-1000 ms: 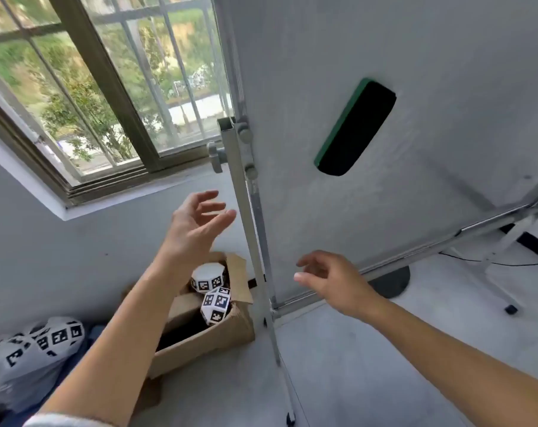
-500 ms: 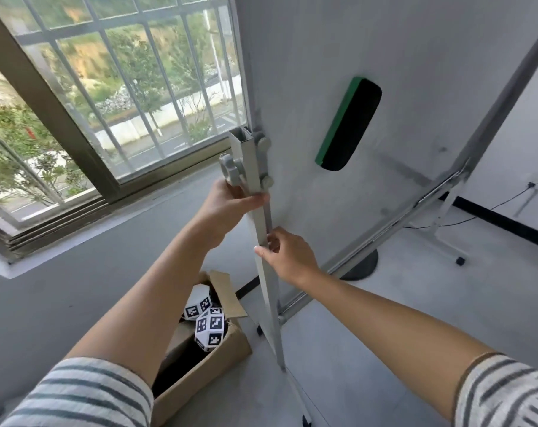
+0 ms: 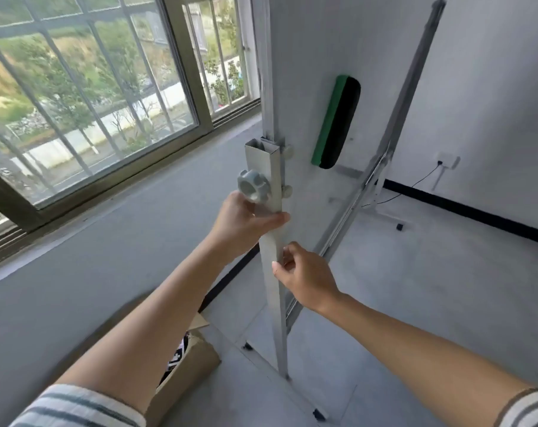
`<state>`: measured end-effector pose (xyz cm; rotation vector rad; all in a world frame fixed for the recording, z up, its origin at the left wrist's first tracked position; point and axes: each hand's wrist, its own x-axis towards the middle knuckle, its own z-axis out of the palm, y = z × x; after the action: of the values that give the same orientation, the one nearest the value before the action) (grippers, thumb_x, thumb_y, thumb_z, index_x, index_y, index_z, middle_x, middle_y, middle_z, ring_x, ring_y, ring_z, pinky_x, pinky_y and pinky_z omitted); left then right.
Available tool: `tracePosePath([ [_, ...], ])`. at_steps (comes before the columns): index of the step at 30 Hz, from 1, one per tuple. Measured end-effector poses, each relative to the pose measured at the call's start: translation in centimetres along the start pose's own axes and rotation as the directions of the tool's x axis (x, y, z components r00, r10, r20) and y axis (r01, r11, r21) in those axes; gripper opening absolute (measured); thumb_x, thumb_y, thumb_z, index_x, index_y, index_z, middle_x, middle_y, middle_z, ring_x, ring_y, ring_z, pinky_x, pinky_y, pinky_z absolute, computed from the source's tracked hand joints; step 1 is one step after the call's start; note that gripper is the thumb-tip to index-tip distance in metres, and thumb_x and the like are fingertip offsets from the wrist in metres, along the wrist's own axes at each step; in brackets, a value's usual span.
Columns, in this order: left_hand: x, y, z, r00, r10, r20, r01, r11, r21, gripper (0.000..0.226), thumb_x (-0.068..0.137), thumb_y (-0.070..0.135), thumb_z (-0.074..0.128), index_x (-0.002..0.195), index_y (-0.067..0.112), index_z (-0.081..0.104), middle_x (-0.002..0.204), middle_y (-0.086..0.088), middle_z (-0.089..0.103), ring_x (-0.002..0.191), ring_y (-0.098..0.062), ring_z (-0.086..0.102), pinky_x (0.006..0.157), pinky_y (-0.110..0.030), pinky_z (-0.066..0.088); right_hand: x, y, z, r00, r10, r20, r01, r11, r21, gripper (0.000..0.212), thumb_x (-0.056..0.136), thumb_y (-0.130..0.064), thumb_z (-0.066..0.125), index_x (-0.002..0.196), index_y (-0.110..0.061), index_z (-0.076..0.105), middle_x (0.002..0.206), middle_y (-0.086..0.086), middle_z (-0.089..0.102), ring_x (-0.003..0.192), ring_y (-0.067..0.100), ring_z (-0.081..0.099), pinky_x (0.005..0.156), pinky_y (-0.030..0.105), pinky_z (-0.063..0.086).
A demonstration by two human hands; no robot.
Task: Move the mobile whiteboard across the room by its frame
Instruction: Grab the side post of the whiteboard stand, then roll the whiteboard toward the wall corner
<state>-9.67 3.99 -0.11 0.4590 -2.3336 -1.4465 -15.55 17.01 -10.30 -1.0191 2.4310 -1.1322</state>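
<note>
- Two striped sleeves are showing at the bottom corners of the view, with both bare forearms reaching forward and up from them.
- A cardboard box is sitting on the floor under the left forearm, just beside the foot of the stand; black-and-white patterned things are peeking out of its open top, too hidden to identify.
- The right hand is gripping the upright post of the whiteboard frame, its fingers curling round the post from the right side and its thumb pressing on the near face.
- The left hand is holding the same post higher up, just under a grey round knob, with its fingers wrapping the post and the fingertips showing at the right edge of the post.
- The post is running down to a wheeled base bar on the floor, with small black casters at its ends.
- The whiteboard is standing by the window, its panel rising just behind the post and filling the upper middle of the view.
- A green and black eraser is sticking to the panel, upright and slightly tilted, well above the hands.
- The far post of the frame is slanting along the panel's other edge, with its own foot resting on the floor beyond.
- A wall socket with a thin black cable is sitting low on the far wall.
</note>
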Motion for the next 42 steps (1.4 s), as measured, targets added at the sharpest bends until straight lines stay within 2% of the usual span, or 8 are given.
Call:
tracePosePath([
  [5,0.4,2.4,6.9,0.998,0.055,0.006,-0.055,0.992,0.111,0.043,0.064,0.041,0.07,0.09,0.008,0.067,0.071,-0.012,0.063,0.064,-0.018,0.055,0.068,-0.043,0.053,-2.8,4.3,-4.5,0.991,0.077,-0.105,-0.081,0.996,-0.033,0.016,0.088,-0.039,0.057,0.09,-0.023,0.054,0.085,-0.009,0.07,0.079,0.012,0.066,0.073,0.027,0.05],
  [11,0.6,4.9,13.4,0.99,0.138,0.031,-0.141,0.968,0.209,0.035,0.078,0.032,0.071,0.063,0.03,0.04,0.055,0.012,0.043,0.051,-0.004,0.044,0.048,-0.01,0.03,-5.3,8.4,-8.8,0.973,0.126,-0.194,-0.131,0.991,-0.014,0.021,0.088,-0.038,0.057,0.096,-0.018,0.059,0.087,-0.006,0.071,0.081,0.015,0.066,0.077,0.033,0.053],
  [17,-0.1,6.0,16.4,0.984,0.159,0.076,-0.17,0.968,0.183,0.027,0.082,0.034,0.069,0.089,0.022,0.046,0.068,0.014,0.051,0.061,-0.007,0.052,0.056,-0.013,0.038,-7.1,10.4,-10.8,0.965,0.144,-0.22,-0.135,0.989,0.055,0.019,0.09,-0.034,0.057,0.1,-0.017,0.059,0.092,-0.006,0.07,0.087,0.013,0.066,0.082,0.033,0.053],
  [21,-2.0,3.5,16.7,0.979,0.068,0.194,-0.095,0.986,0.134,0.023,0.087,0.028,0.064,0.107,0.022,0.053,0.095,0.007,0.069,0.083,-0.004,0.066,0.07,-0.023,0.053,-8.3,11.5,-11.2,0.96,0.191,-0.205,-0.17,0.978,0.119,0.021,0.091,-0.034,0.055,0.107,-0.02,0.059,0.098,-0.007,0.068,0.093,0.012,0.064,0.084,0.03,0.051],
  [25,-5.6,-1.6,17.1,0.947,-0.143,0.287,0.097,0.981,0.17,0.028,0.089,0.023,0.063,0.117,0.026,0.056,0.095,0.004,0.068,0.078,-0.005,0.066,0.066,-0.022,0.054,-12.0,14.8,-11.2,0.914,0.341,-0.218,-0.3,0.932,0.203,0.021,0.088,-0.029,0.062,0.102,-0.014,0.065,0.093,-0.002,0.07,0.083,0.013,0.064,0.078,0.03,0.051],
  [30,-9.4,-5.1,20.5,0.802,-0.338,0.492,0.266,0.94,0.213,0.006,0.089,0.022,0.066,0.092,0.028,0.065,0.084,-0.007,0.075,0.08,-0.023,0.072,0.078,-0.048,0.059,-18.6,20.7,-12.4,0.816,0.549,-0.183,-0.496,0.826,0.268,0.012,0.084,-0.019,0.068,0.079,-0.029,0.063,0.073,-0.007,0.068,0.07,0.015,0.064,0.075,0.034,0.052],
  [36,-8.0,-3.6,28.4,0.735,-0.375,0.565,0.335,0.925,0.179,0.013,0.09,0.016,0.062,0.093,0.029,0.065,0.084,-0.009,0.077,0.078,-0.017,0.072,0.072,-0.036,0.056,-24.5,26.8,-16.1,0.698,0.693,-0.182,-0.574,0.692,0.437,0.005,0.086,-0.018,0.067,0.087,-0.023,0.066,0.079,0.001,0.071,0.073,0.014,0.068,0.057,0.01,0.045],
  [42,-3.9,0.0,38.9,0.715,-0.416,0.562,0.404,0.902,0.153,0.013,0.091,0.015,0.063,0.1,0.023,0.067,0.087,-0.008,0.076,0.084,-0.025,0.072,0.075,-0.038,0.056,-26.8,33.8,-23.3,0.611,0.762,-0.213,-0.557,0.605,0.568,0.007,0.087,-0.016,0.065,0.093,-0.016,0.067,0.085,0.007,0.073,0.077,0.017,0.071,0.058,0.011,0.047],
])
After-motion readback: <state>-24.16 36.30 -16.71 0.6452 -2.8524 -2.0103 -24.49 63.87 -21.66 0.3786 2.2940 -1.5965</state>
